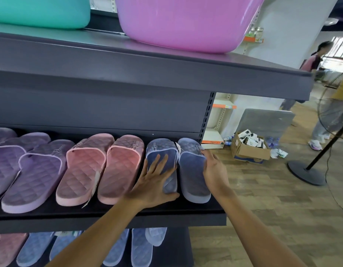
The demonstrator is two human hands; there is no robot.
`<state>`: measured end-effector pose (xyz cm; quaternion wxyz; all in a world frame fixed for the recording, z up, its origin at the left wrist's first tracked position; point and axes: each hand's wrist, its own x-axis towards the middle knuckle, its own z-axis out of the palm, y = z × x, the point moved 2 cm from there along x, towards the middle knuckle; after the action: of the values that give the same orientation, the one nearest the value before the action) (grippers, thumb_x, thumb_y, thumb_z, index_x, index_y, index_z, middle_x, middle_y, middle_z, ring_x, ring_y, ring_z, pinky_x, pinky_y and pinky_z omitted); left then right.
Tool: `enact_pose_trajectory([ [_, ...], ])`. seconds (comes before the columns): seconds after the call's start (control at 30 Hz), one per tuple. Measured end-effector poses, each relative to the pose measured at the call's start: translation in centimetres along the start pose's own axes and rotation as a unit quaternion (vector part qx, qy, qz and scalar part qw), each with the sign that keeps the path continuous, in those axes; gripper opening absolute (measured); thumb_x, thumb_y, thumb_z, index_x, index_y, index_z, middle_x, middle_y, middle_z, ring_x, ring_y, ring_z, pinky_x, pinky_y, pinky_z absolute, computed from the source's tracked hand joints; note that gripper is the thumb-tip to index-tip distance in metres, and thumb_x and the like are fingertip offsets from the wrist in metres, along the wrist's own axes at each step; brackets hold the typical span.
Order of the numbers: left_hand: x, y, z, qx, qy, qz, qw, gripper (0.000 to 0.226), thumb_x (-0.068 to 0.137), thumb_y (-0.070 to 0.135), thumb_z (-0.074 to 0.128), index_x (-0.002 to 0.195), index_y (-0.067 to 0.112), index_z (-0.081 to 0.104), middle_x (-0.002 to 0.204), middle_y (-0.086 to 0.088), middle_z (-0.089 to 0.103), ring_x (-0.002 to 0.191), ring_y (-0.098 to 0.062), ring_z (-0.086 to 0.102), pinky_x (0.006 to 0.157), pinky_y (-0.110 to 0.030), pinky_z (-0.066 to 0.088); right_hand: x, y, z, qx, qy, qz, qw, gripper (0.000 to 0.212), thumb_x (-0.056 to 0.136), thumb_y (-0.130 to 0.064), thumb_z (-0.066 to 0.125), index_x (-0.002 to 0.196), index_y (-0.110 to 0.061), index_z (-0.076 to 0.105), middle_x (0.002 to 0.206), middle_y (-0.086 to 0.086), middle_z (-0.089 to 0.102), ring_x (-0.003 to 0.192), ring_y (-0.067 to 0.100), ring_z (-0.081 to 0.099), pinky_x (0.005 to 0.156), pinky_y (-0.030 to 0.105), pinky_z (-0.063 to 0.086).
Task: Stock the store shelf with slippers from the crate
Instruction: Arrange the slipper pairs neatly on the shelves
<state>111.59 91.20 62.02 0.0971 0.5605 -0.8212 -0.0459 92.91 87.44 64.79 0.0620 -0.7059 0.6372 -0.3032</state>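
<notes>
Both bare arms reach forward and up from the bottom of the view, drawing closer together towards the hands. The left forearm [93, 237] rises on a diagonal from lower left, and the right forearm [263, 234] from lower right. The left hand [155, 182] lies palm down, its fingers [157, 162] straight and spread, with the thumb [172, 195] stretched out to the right. The right hand [215, 174] stands on edge, palm facing left, fingers straight and close together, pointing away from the body.

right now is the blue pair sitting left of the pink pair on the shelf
No, the blue pair lies right of the pink pair.
</notes>
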Motion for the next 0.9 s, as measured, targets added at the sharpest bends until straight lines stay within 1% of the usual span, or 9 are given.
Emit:
enact_pose_trajectory([
  [0.1,-0.3,0.3,-0.1,0.0,-0.016,-0.016,1.0,0.105,0.051,0.077,0.008,0.147,0.033,0.0,0.157,0.003,0.001,0.143,-0.015,-0.012,0.108,-0.037,-0.02,0.5,-0.3,-0.2,-0.044,0.001,0.008,0.999,0.051,0.087,0.008,0.035,0.132,-0.013,0.043,0.098,0.014,0.059,0.069,0.024,0.043,0.06,0.029,0.029],
  [0.3,-1.2,0.4,-0.9,-0.059,0.017,-0.024,0.998,0.108,0.053,0.084,0.012,0.146,0.029,0.016,0.155,0.007,0.013,0.143,-0.01,0.002,0.117,-0.034,-0.003,0.2,-0.3,0.3,-0.021,0.002,-0.015,1.0,0.047,0.089,0.0,0.043,0.135,-0.011,0.041,0.111,0.016,0.059,0.072,0.029,0.052,0.054,0.028,0.032],
  [0.43,-3.7,-1.1,-3.2,-0.144,0.116,-0.046,0.982,0.09,0.065,0.078,0.028,0.139,0.029,0.036,0.149,0.008,0.03,0.137,-0.01,0.027,0.114,-0.026,0.019,0.0,-0.5,0.1,-0.036,-0.002,-0.056,0.998,0.057,0.086,-0.003,0.052,0.14,-0.006,0.035,0.132,0.019,0.048,0.109,0.039,0.053,0.079,0.041,0.046],
  [0.53,-5.7,-3.8,-5.4,-0.149,0.174,-0.061,0.972,0.07,0.075,0.063,0.039,0.131,0.022,0.049,0.138,0.002,0.046,0.128,-0.017,0.043,0.107,-0.039,0.036,0.1,-2.6,-0.4,-0.016,0.04,-0.123,0.991,0.048,0.083,-0.005,0.054,0.131,-0.002,0.047,0.131,0.02,0.051,0.113,0.041,0.053,0.089,0.048,0.046],
  [0.6,-6.8,-6.6,-6.7,-0.158,0.195,-0.075,0.965,0.063,0.077,0.055,0.043,0.126,0.015,0.053,0.133,-0.002,0.05,0.124,-0.02,0.046,0.106,-0.04,0.037,-0.1,-4.8,-0.1,0.015,0.025,-0.161,0.987,0.041,0.087,-0.014,0.054,0.128,-0.005,0.051,0.128,0.016,0.055,0.115,0.037,0.053,0.093,0.043,0.044],
  [0.67,-7.4,-9.6,-8.1,-0.148,0.215,-0.094,0.961,0.062,0.078,0.05,0.045,0.124,0.012,0.055,0.132,-0.004,0.052,0.124,-0.021,0.047,0.107,-0.042,0.035,0.0,-7.1,0.8,0.036,-0.044,-0.164,0.985,0.043,0.092,-0.02,0.055,0.132,-0.009,0.047,0.131,0.011,0.053,0.121,0.03,0.048,0.096,0.035,0.039],
  [0.73,-7.6,-12.5,-9.3,-0.127,0.212,-0.124,0.961,0.062,0.076,0.049,0.047,0.125,0.011,0.054,0.13,-0.007,0.053,0.12,-0.025,0.049,0.105,-0.041,0.037,0.2,-9.4,1.7,0.023,-0.065,-0.181,0.981,0.044,0.09,-0.025,0.058,0.131,-0.01,0.049,0.13,0.012,0.053,0.124,0.032,0.046,0.099,0.037,0.038],
  [0.83,-7.0,-16.5,-10.2,-0.082,0.143,-0.151,0.975,0.068,0.076,0.049,0.054,0.132,0.01,0.048,0.135,-0.014,0.048,0.123,-0.031,0.047,0.104,-0.038,0.036,1.4,-12.6,3.2,-0.021,0.014,-0.205,0.979,0.044,0.081,-0.034,0.059,0.113,-0.004,0.064,0.114,0.02,0.064,0.111,0.042,0.057,0.093,0.051,0.045],
  [0.9,-6.2,-18.1,-10.6,-0.066,0.093,-0.126,0.985,0.068,0.082,0.047,0.058,0.138,0.013,0.04,0.143,-0.011,0.04,0.131,-0.028,0.04,0.107,-0.031,0.028,1.9,-15.0,4.2,0.012,-0.021,-0.199,0.98,0.046,0.083,-0.035,0.061,0.117,-0.004,0.061,0.115,0.018,0.064,0.108,0.036,0.06,0.092,0.042,0.046],
])
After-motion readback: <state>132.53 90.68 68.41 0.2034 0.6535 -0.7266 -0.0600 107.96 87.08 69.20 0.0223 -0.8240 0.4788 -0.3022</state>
